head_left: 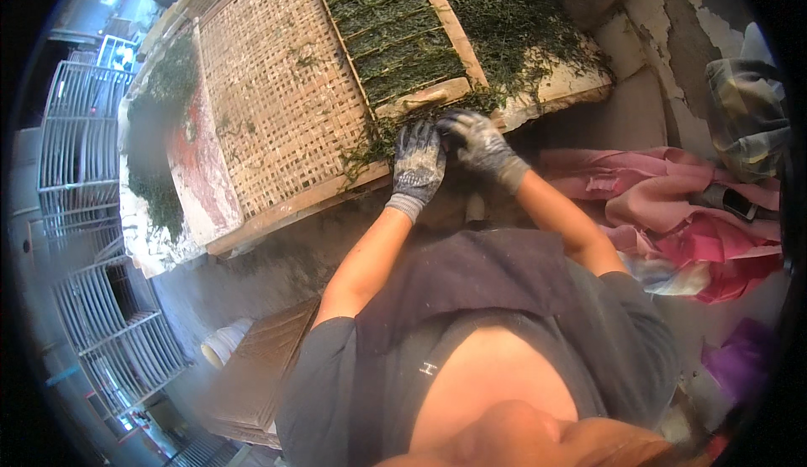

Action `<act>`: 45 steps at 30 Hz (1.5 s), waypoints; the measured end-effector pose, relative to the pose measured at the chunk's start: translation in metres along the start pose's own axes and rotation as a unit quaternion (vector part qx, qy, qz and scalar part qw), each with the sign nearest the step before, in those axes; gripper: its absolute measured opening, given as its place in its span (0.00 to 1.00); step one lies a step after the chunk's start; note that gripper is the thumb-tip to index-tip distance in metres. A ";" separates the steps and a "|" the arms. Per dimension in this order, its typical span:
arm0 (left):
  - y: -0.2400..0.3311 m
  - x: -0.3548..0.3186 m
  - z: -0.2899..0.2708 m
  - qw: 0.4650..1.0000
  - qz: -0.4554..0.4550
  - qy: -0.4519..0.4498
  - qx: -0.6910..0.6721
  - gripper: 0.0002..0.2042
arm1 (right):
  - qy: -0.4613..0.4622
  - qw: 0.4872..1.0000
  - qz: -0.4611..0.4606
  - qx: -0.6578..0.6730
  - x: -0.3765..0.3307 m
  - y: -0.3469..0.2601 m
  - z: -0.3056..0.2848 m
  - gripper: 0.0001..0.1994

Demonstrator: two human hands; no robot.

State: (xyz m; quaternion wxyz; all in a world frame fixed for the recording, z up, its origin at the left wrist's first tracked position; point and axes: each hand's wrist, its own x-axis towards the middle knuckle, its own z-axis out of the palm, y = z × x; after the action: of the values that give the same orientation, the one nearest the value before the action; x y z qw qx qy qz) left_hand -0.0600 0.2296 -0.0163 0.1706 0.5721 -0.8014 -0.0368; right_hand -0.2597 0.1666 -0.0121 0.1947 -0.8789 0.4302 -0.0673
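Note:
Both my hands wear grey knit work gloves with dark coated fingers. My left hand (419, 163) lies at the near edge of the wooden frame, fingers stretched forward over loose dark-green leafy strands (385, 141). Close beside it, my right hand (481, 143) has its fingers bent inward among the strands; whatever they grip is hidden. Just beyond both hands is a wooden divider frame (429, 97) with thin crossbars, filled with green strands (391, 26). To its left, a woven bamboo mat (282, 89) carries only scattered green bits.
More strands heap up at the right (521, 21) and on the board's far left (164, 131). Metal racks (80, 143) stand along the left side. Pink cloths (664, 189) with a phone (730, 202) lie at right. Stacked brown cardboard (265, 358) sits low at left.

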 end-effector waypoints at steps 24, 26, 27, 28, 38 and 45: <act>0.010 0.004 -0.002 0.997 0.050 -0.006 -0.056 0.28 | -0.128 0.976 -0.125 -0.123 0.073 -0.163 0.008 0.11; 0.012 -0.004 -0.010 0.998 0.039 0.002 -0.050 0.28 | -0.168 0.911 -0.284 -0.247 0.075 -0.187 -0.002 0.11; 0.021 -0.001 -0.006 0.997 0.045 0.005 -0.055 0.28 | -0.158 0.917 -0.322 -0.173 0.068 -0.184 -0.011 0.12; 0.033 0.009 -0.002 0.996 0.059 0.004 -0.065 0.27 | -0.164 0.937 -0.275 -0.142 0.064 -0.176 -0.024 0.13; 0.032 0.052 0.030 0.986 0.012 -0.094 -0.135 0.15 | 0.063 0.730 0.165 0.660 0.004 0.045 -0.025 0.21; -0.069 -0.021 -0.068 0.991 -0.101 0.065 -0.058 0.17 | 0.166 0.972 0.065 0.154 0.012 0.021 0.012 0.29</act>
State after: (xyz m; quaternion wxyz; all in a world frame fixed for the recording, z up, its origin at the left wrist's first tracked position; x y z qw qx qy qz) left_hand 0.0300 0.2347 0.0248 0.2505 0.6407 -0.7230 -0.0637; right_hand -0.2644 0.1490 -0.0327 0.2581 -0.7850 0.4971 -0.2648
